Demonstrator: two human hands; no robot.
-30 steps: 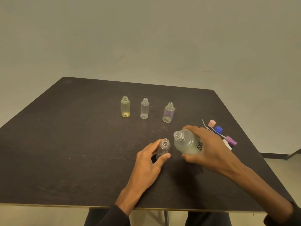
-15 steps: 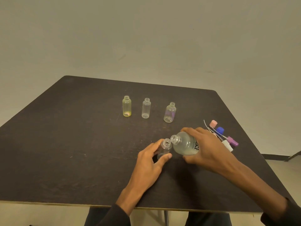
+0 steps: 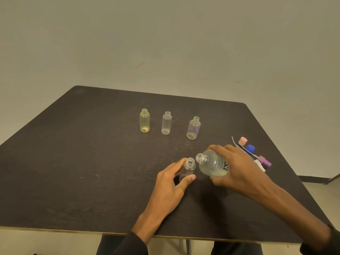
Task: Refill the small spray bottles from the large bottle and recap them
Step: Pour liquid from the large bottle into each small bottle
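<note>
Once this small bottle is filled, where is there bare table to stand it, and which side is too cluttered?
Bare table lies left of the left hand, and between it and the row of three bottles. The right edge is crowded: spray caps lie behind the right hand and large bottle.

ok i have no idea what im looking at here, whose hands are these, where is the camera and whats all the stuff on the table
There is no machine here: these are a person's two bare hands, filmed by a camera worn on their head, looking forward and down. The left hand holds a small clear bottle upright on the dark table. The right hand grips the large bottle, tilted so its open neck sits close to the small one's mouth, ready to pour. Farther back stand three more open bottles: a yellow bottle, a clear bottle and a purple-tinted bottle. The removed spray caps lie near the right edge.
</note>
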